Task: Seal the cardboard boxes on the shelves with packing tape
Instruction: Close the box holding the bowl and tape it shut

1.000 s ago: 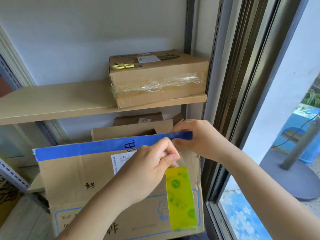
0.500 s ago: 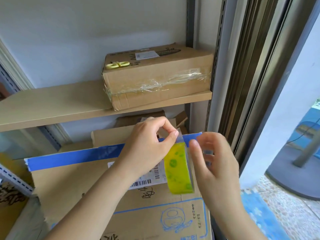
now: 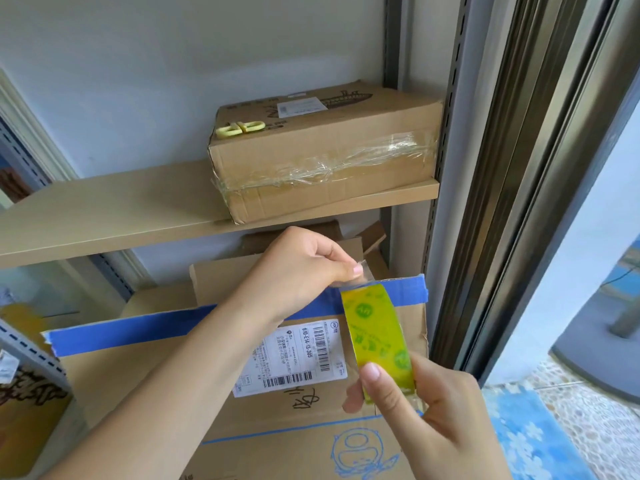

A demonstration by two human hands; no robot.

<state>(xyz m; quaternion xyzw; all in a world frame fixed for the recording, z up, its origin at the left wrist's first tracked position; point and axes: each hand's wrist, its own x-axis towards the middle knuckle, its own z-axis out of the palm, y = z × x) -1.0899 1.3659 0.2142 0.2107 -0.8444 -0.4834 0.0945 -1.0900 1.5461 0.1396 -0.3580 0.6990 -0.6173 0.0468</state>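
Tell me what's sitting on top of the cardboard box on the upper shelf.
On the taped box lie a pair of yellow-handled scissors near its left front corner, and a white label stuck farther back. The scissors' blades are hard to make out, and the label's print is too small to read.

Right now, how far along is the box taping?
Done: the upper shelf box already wears clear tape. In hand: the left hand pinches the tape's free end while the right hand holds the yellow-green tape roll. Left: the lower box shows only blue tape so far.
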